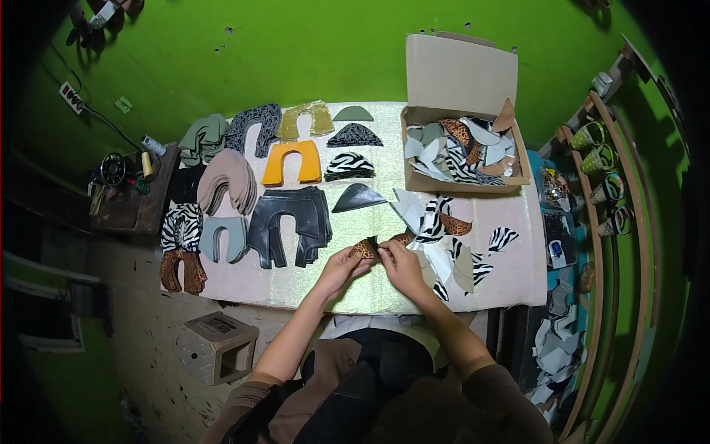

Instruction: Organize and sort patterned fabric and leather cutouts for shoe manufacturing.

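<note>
Close in front of me, at the table's near side, my left hand [342, 271] pinches a leopard-print material piece [363, 250]. Fingers of my right hand [403, 266] are closed at the piece's other end, where a black part [373, 243] sticks up. Whether that black part is a separate piece I cannot tell. Just right of my hands lies a loose heap of offcuts: zebra-print pieces [430, 226], a brown leopard piece [455, 225] and a beige piece [464, 269]. Half-moon pieces stand in stacks ahead, among them a zebra stack [349, 166] and a black one [359, 197].
Stacked U-shaped pieces fill the table's left side, including orange [292, 164], black [289, 222] and pink [225, 183] ones. An open cardboard box [466, 181] of scraps stands at the back right. A wooden rack [620, 222] holds sandals at right; a stool [216, 348] stands below left.
</note>
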{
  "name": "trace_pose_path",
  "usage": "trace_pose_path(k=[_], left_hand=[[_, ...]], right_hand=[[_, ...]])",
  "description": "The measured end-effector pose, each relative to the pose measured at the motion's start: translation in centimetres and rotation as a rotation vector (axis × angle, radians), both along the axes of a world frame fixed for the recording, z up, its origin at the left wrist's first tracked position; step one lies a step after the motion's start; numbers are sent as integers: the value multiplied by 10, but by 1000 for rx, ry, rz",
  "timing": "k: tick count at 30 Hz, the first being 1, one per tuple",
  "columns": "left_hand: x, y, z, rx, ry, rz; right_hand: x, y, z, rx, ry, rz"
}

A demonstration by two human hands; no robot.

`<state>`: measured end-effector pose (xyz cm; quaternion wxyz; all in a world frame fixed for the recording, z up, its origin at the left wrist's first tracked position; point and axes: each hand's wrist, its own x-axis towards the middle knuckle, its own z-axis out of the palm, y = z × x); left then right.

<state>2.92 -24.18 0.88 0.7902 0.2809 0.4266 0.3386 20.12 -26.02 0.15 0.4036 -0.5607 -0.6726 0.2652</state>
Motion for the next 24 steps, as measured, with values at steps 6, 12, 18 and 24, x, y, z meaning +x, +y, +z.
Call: trace_pose_path(k=[6,12,18,24], left_hand=[[-18,-2,0,-31,107,88],[-44,-6,-4,-44,139,52],[-39,-8,-9,-100,13,-34],[-50,-12,-28,-74,-53,11]], right_hand=[[-15,9,-14,-134,327,-325],[1,19,6,24,226,-399],[-23,3,13,314,-196,-96],[-46,-9,12,243,-312,325]])
